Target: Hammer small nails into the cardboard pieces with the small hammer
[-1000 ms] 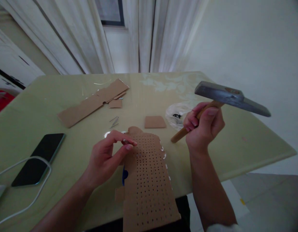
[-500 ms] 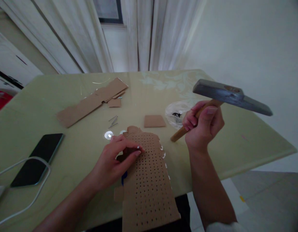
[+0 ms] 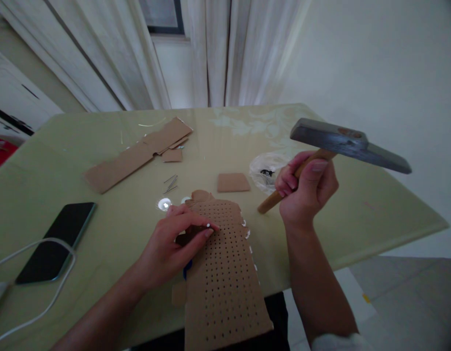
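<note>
Table (image 3: 360, 214): spreading beneath and beyond the fingers of the left hand (image 3: 170, 239) and the right hand (image 3: 307, 192).
Holed cardboard (image 3: 228, 273): lying under the left fingertips, running back from them past the near table edge.
Long cardboard (image 3: 133, 163): lying well beyond the left fingers, toward their left.
Hammer (image 3: 331, 139): slanting up through the right fingers, its metal head hanging above the thumb.
Right fingers: wrapping fully round the wooden handle.
Left fingers: closing to a narrow pinch on one nail (image 3: 208, 225); they are sitting farther in over the holes than a second ago.
Phone (image 3: 49, 258): lying well left of the left fingers.
Small cardboard (image 3: 233, 182): lying beyond the left fingertips, slightly right.
Loose nails (image 3: 170, 184): lying beyond the left fingers.
Pinched nail: now showing its head upward instead of leaning sideways, so it seems to be lining up over the holes; whether its tip is touching, one cannot tell.
</note>
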Motion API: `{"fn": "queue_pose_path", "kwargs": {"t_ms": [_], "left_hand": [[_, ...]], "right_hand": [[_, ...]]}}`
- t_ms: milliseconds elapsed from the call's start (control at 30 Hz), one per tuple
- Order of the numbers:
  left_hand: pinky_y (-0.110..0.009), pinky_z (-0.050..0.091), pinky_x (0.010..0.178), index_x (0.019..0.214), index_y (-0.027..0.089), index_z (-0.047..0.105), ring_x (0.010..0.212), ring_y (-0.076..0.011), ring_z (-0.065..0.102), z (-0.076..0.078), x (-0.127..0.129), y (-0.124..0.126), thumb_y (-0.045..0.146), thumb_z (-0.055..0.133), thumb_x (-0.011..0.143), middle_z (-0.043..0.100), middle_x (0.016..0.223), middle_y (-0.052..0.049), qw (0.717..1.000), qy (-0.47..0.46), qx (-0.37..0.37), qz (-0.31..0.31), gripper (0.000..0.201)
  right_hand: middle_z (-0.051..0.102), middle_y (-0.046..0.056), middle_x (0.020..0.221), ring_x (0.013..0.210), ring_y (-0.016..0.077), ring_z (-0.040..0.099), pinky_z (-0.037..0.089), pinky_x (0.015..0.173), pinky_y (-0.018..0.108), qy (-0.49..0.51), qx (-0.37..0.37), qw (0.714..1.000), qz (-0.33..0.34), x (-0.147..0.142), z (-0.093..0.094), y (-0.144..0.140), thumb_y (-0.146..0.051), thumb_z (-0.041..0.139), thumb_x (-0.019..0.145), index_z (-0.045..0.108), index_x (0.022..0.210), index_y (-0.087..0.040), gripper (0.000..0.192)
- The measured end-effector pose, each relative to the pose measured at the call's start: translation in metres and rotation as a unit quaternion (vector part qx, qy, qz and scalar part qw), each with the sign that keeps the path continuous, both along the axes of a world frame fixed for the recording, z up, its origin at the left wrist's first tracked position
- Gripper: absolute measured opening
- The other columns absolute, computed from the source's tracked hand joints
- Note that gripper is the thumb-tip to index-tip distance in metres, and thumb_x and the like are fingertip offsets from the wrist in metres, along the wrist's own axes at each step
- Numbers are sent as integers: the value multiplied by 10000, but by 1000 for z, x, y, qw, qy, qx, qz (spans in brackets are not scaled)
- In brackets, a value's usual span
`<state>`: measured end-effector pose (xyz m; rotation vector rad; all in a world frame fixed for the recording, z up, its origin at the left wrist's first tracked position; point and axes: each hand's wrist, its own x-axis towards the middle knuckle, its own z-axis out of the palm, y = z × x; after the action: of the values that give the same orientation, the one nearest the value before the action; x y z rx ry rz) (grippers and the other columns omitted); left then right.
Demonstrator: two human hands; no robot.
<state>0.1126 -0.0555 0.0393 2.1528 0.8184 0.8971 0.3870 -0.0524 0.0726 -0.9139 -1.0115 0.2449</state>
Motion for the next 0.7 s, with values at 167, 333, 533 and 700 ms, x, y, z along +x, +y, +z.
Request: {"fn": "queue_pose_path", "kwargs": {"t_ms": [167, 333, 533, 700], "left_hand": [[-382, 463, 740, 1132, 369, 806, 787, -173, 624, 0, -1, 0, 276, 728, 1059, 783, 923, 17, 1000, 0, 0, 0, 141], [-382, 472, 728, 1126, 355, 816, 779, -182, 632, 2, 0, 1, 261, 730, 1051, 795, 907, 8, 1000, 0, 6, -6, 148], [-394, 489, 735, 1092, 324, 828, 773, -196, 649, 4, 3, 0, 263, 725, 1041, 814, 888, -13, 1000, -6, 28, -3, 130], [-402, 473, 755, 1081, 292, 820, 777, -199, 654, 2, 6, -1, 268, 723, 1046, 841, 915, -17, 999, -9, 50, -4, 106]], "right_hand": [[305, -76, 591, 424, 118, 227, 180, 381, 275, 2, -1, 1000, -10, 0, -1, 2, -609, 613, 1084, 590, 859, -292, 389], [315, -70, 600, 431, 122, 230, 180, 377, 278, 9, 1, 1000, -10, 0, 0, 1, -605, 631, 1073, 602, 854, -290, 384], [304, -71, 604, 425, 126, 227, 187, 386, 281, -13, -8, 999, -30, -2, 0, 1, -631, 592, 1091, 566, 866, -300, 401], [306, -87, 582, 416, 117, 238, 198, 391, 276, -33, -4, 999, -10, -7, 2, -1, -652, 595, 1097, 570, 883, -290, 421]]}}
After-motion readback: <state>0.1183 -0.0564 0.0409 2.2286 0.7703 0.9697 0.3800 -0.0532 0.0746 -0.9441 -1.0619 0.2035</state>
